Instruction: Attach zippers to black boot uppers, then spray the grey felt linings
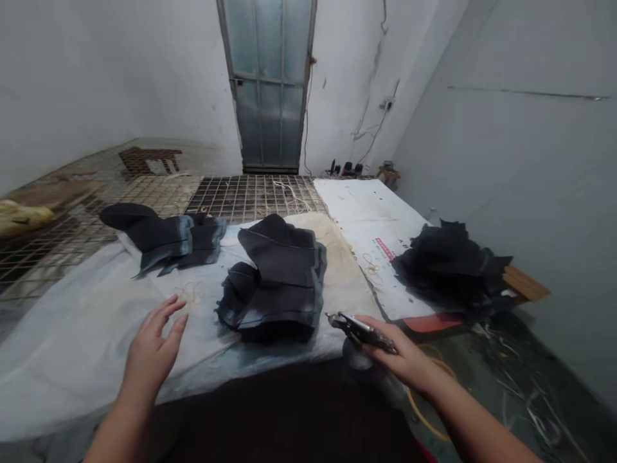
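My right hand (393, 354) is wrapped round a metal spray gun (361, 331), its narrow tip towards the middle of the table. Something rounded and translucent shows below the gun, partly hidden. Left of that tip lies a stack of black, boot-shaped fabric pieces (284, 276) with grey edges. A smaller rolled or folded black piece (238, 296) rests against the stack's left side. My left hand (154, 344) hovers over the pale sheet (87, 334), empty, with thumb and fingers apart. Beyond it are more black boot-shaped pieces (159, 238), overlapping one another.
On the right, a heap of black pieces (448, 267) sits on a white board (366, 206) beside a wooden block (525, 284). Wire mesh (236, 196) spans the back. A yellow hose (424, 418) loops down at my right. Tangled cords lie on the floor.
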Motion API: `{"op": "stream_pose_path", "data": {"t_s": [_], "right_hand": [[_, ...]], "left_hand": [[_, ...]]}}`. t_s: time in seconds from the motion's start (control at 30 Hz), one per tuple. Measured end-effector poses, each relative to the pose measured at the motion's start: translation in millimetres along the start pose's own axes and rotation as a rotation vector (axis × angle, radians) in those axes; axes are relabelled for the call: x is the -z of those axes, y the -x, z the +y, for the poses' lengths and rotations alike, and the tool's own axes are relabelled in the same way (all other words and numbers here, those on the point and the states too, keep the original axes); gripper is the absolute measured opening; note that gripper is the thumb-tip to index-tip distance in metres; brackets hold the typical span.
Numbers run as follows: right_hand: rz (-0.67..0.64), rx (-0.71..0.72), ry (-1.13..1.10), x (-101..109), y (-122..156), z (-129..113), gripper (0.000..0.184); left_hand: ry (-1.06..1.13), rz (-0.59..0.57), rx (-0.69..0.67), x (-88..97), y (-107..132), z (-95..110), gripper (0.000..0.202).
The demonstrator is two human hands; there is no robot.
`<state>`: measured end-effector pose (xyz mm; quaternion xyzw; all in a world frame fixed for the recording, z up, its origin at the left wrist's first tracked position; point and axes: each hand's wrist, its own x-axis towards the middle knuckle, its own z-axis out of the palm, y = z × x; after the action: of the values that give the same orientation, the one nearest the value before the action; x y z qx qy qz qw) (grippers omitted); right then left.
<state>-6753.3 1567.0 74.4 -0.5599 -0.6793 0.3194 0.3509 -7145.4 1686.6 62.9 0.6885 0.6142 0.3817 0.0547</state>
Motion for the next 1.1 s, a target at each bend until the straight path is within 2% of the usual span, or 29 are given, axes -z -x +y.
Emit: {"op": "stream_pose_path", "data": {"t_s": [0.2,0.33,0.43,0.53,0.63,0.7,0.77,0.83,0.97,1.1], "right_hand": [[0.064,-0.031,-0.001,5,-14,12,0.039],[0.098,-0.011,-0.008,9,-39,19,0.038],[0.145,-0.005,-0.031,15,-62,22,0.038],[0.178,-0.012,-0.038,21,-84,25,0.038],[0.211,0.006,-0.056,29,-107,24,0.039],[0.229,0.027,-0.064,33,-121,22,0.038],[0.246,0.042,-0.066,37,-134,19,0.038],[0.259,0.052,-0.076,40,-144,17,0.038],[0.281,0.080,-0.119,41,-147,17,0.043],[0.326,0.053,-0.201,40,-126,19,0.049]], "left_hand": [[-0.035,0.008,-0.113,-8.2,-7,10,0.038],[-0.050,0.010,-0.215,-14.4,-9,16,0.036],[-0.056,-0.020,-0.336,-30.4,-10,29,0.033],[-0.030,-0.172,-0.543,-60.8,-11,51,0.029],[-0.070,-0.419,-0.794,-94.4,-16,78,0.024],[-0.186,-0.605,-0.867,-110.4,-23,95,0.022],[-0.342,-0.764,-0.860,-118.9,-32,108,0.028],[-0.448,-0.865,-0.843,-121.4,-39,117,0.034],[-0.480,-0.946,-0.837,-121.5,-47,124,0.026],[-0.461,-0.979,-0.796,-125.4,-47,132,0.009]]}}
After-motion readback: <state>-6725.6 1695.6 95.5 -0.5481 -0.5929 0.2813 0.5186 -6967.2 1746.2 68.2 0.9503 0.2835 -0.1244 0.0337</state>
